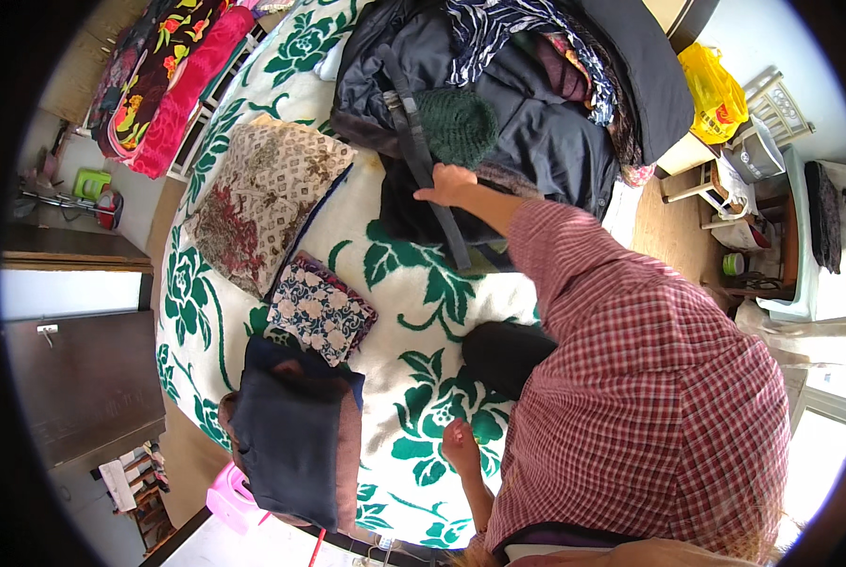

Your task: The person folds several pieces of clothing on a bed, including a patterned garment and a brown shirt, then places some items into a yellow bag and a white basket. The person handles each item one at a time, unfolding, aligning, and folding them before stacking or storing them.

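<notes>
My right hand (pixel 452 186) lies across a dark fabric belt (pixel 414 127), thumb stretched left over it. Whether the fingers grip the belt cannot be made out. Just beyond that hand is a dark green knitted hat (pixel 459 126), on a heap of black padded clothing (pixel 536 145). Near my body, my left hand (pixel 461 443) is curled above the white and green flowered blanket (pixel 412 276), with nothing visible in it. To its left sits a folded black garment (pixel 292 432) with brown edges. Behind that lie a folded floral cloth (pixel 316 305) and a larger patterned cloth (pixel 267 202).
My dark-trousered leg (pixel 504 354) rests on the blanket. A striped scarf (pixel 479 42) tops the clothing heap. Rolled bright bedding (pixel 182 85) is at the far left, a pink plastic object (pixel 235 500) below the bed edge. A yellow bag (pixel 713 92) and wooden chair (pixel 777 110) stand right.
</notes>
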### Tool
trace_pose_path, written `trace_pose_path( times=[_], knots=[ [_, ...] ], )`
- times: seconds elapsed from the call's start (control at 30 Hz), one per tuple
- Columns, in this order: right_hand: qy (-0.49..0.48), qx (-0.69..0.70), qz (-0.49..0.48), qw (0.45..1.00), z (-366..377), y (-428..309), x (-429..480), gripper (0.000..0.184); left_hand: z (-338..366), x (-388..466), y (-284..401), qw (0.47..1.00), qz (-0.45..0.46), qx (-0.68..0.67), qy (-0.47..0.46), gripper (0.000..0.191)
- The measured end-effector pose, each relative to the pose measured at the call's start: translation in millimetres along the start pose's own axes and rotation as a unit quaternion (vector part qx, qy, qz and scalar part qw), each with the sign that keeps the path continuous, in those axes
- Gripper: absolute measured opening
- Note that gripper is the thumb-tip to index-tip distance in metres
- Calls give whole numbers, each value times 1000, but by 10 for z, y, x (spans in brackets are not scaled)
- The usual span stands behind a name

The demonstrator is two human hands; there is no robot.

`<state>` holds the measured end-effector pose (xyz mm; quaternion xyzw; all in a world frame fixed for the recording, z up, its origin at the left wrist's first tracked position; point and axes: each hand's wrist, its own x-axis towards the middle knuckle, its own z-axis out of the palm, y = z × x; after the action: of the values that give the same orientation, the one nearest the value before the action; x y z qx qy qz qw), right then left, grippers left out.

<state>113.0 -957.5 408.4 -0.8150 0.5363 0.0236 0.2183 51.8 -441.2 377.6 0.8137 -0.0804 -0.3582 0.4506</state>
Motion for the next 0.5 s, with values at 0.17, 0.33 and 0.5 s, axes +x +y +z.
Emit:
trace_pose_path(
  times=[0.17,0.33,0.5],
  knots=[
    [53,95,108,988,496,-227,131,53,-108,-5,63,1000,10,-15,-6,17],
    [28,308,-17,951,51,-100,-425,29,-209,-113,85,998,28,-31,39,18],
    [24,339,-122,933,-1010,220,-1968,30,-209,-549,519,975,164,125,84,28]
  ],
)
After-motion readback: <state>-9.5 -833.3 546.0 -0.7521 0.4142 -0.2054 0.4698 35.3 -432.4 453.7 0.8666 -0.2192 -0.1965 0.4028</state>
